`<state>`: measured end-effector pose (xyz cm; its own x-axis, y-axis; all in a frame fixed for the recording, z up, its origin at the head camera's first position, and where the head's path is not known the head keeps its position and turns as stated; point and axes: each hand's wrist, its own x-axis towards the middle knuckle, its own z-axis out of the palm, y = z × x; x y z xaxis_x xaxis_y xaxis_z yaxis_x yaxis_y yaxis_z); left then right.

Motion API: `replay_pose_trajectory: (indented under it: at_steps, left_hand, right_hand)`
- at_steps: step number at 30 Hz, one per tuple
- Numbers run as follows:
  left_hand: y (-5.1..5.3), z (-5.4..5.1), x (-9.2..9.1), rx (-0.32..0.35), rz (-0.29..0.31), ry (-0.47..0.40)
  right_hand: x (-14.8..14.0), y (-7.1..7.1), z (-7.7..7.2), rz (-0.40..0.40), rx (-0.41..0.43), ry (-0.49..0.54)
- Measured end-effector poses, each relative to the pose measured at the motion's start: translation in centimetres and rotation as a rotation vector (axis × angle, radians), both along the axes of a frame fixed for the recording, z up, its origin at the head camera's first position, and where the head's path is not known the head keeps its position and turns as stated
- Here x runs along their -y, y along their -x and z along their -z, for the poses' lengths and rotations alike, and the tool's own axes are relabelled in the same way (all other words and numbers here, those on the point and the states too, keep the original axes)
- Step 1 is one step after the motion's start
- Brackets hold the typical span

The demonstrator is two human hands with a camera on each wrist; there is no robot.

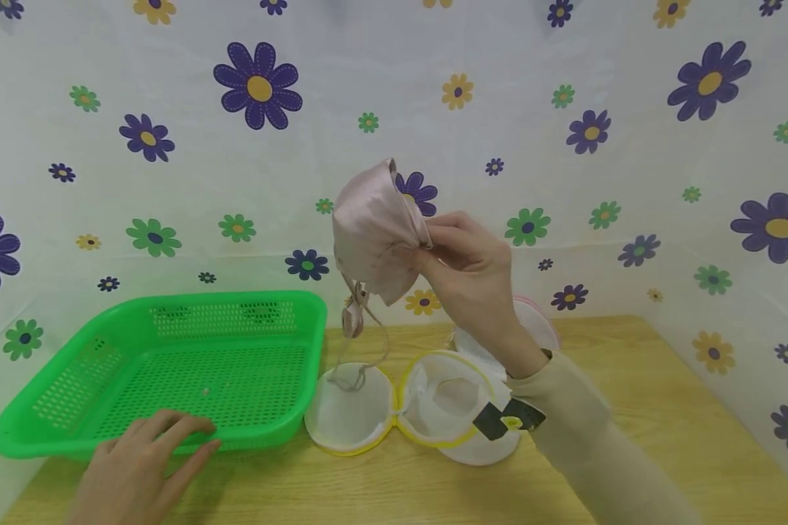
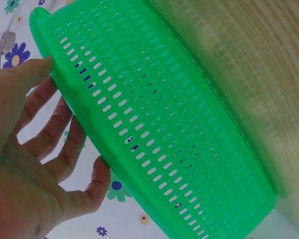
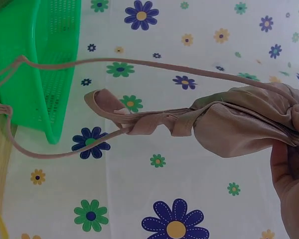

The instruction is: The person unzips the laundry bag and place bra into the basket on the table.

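Note:
My right hand (image 1: 473,273) pinches a dusty-pink satin bra (image 1: 373,226) between thumb and fingers, up in the air above the table. It is folded so that its cups bunch together. Thin straps (image 3: 154,64) and a twisted band dangle from it in the right wrist view. Below hangs an unzipped round mesh laundry bag with yellow edging (image 1: 351,417), its two halves spread apart on the table. At the left, my left hand (image 1: 138,467) rests relaxed fingers on the near rim of a green plastic basket (image 1: 256,437).
Behind my right forearm lies another white mesh bag with pink edging (image 1: 537,321), partly hidden. A white round piece (image 1: 482,448) shows under the yellow-edged bag. The wooden table (image 1: 630,408) meets a flower-printed sheet (image 1: 381,73) at the back and sides.

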<state>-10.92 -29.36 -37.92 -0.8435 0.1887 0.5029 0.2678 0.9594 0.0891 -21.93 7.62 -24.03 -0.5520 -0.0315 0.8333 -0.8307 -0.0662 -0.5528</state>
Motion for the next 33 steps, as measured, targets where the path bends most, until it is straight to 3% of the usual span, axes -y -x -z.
replay_pose_trajectory:
  at_steps: [16, 27, 33]
  left_hand:
    - [0.0, 0.0, -0.1, -0.009, 0.003, -0.018]
    - [-0.1, 0.0, -0.2, 0.012, -0.021, -0.033]
    - [0.0, 0.1, -0.1, 0.022, -0.027, -0.037]
  right_hand:
    - [3.8, 1.5, -0.5, -0.061, 0.039, 0.064]
    - [6.5, 2.7, -3.2, -0.014, -0.045, 0.039]
    - [8.0, 2.5, -3.8, -0.033, -0.007, 0.067]
